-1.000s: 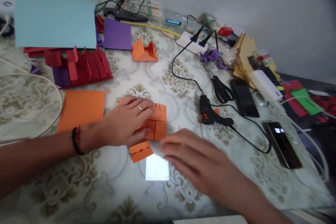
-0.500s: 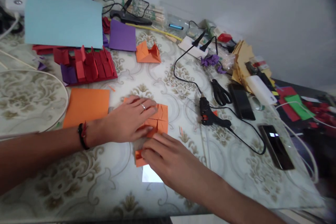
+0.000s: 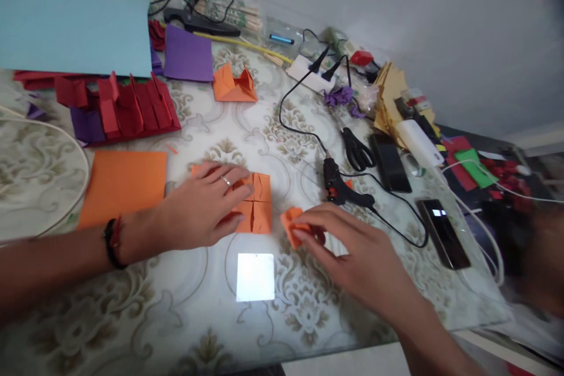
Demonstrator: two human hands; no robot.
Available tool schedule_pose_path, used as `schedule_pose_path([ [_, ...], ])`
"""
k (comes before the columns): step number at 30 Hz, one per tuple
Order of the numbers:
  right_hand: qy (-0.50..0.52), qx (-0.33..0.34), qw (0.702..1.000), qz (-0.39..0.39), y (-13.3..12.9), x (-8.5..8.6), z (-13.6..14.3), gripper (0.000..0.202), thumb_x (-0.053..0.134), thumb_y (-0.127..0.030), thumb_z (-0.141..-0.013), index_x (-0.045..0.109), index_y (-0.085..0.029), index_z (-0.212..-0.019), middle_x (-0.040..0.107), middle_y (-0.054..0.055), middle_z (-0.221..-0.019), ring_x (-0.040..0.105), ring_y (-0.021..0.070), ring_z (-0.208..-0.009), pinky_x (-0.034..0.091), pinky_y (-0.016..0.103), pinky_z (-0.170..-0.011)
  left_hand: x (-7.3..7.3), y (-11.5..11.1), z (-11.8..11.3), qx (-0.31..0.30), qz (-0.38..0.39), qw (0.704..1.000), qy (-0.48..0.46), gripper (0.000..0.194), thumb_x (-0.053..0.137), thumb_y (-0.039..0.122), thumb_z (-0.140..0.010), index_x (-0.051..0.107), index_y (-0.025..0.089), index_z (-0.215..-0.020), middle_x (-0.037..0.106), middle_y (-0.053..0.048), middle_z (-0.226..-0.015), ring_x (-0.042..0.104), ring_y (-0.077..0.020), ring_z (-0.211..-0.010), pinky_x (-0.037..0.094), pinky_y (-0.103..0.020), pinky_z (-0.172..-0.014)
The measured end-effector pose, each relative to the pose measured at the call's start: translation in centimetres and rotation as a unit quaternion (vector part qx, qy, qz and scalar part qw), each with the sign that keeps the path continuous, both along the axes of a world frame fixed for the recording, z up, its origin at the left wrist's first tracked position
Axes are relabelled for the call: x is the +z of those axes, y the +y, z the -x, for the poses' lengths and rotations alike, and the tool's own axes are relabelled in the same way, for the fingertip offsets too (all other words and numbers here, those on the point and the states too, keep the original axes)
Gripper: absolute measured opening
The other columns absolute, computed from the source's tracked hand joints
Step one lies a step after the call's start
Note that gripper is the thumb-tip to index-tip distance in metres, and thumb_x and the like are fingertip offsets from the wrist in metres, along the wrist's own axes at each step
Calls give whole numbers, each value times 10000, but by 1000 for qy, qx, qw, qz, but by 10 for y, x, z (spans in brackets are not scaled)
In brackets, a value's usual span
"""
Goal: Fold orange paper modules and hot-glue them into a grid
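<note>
My left hand [image 3: 202,202], with a ring on one finger, lies palm down with its fingers spread over the left part of a creased orange folded paper [image 3: 261,205] flat on the table. To the right, my right hand [image 3: 352,241] pinches a small folded orange piece [image 3: 293,226] between thumb and fingers, apart from the larger paper. A flat orange sheet [image 3: 123,182] lies beside my left wrist, partly under the forearm. Farther back stands another folded orange piece [image 3: 235,85].
A black glue gun [image 3: 343,188], scissors [image 3: 358,150] and two phones lie to the right. Red folded papers [image 3: 145,108], a purple sheet [image 3: 188,54] and a light blue sheet [image 3: 74,20] are at the back left. A blurred shape shows at the right edge.
My right hand has moved right, carrying the small orange piece away from the larger folded paper. My left hand remains on that paper. The view has shifted slightly.
</note>
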State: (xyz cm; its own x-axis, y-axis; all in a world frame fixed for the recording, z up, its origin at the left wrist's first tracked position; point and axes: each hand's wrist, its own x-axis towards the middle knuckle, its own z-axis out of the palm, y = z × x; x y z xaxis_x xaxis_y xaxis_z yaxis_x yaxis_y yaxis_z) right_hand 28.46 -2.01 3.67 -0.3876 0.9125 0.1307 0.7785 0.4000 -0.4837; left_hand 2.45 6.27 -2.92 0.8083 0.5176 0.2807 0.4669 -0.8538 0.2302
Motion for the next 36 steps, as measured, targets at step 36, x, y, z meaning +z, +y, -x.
schedule_pose_path([
  [36,159,-89,983,33,26,-14,15,239,770,-222,-924,739,-307,-1145,791,8,-996,755,181,-800,636,318,-735,17,-14,-1,38,356,901,-246,473,763,385,-936,529,224,-1314,694,-26,-1024,669,-166,-809,603,-304,-713],
])
